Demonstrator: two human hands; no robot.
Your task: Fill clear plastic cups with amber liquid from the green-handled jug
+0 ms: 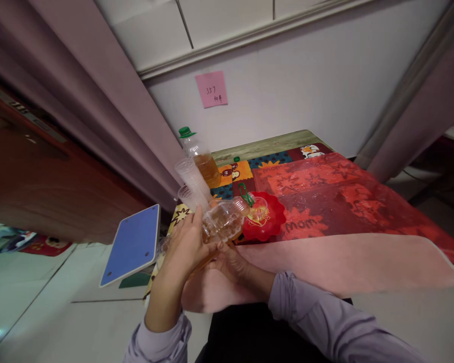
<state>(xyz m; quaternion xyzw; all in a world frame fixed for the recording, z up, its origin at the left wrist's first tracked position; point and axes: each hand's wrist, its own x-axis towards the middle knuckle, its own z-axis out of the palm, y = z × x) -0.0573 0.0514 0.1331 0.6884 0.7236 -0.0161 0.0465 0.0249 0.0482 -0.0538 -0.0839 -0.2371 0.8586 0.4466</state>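
Observation:
A clear plastic bottle point(221, 222) with amber liquid lies tilted in both my hands, its mouth toward the right over a scalloped red plate point(274, 222). My left hand point(187, 242) presses on the bottle's near left side. Underneath, my right hand point(229, 259) is wrapped against it, its fingers partly hidden. A green plastic loop point(245, 195) stands by the bottle's neck. A clear cup with a yellow print point(259, 212) seems to sit on the plate, though I cannot tell its shape well. Just beyond my left hand are stacked clear plastic cups point(192, 181).
Behind the cups stands a larger bottle point(206, 166) of amber liquid with a green cap. A small green cap point(236, 159) lies on the patterned tablecloth point(270, 160). Pink cloth point(344, 262) covers the near edge. A blue-topped stool point(132, 244) is at the left.

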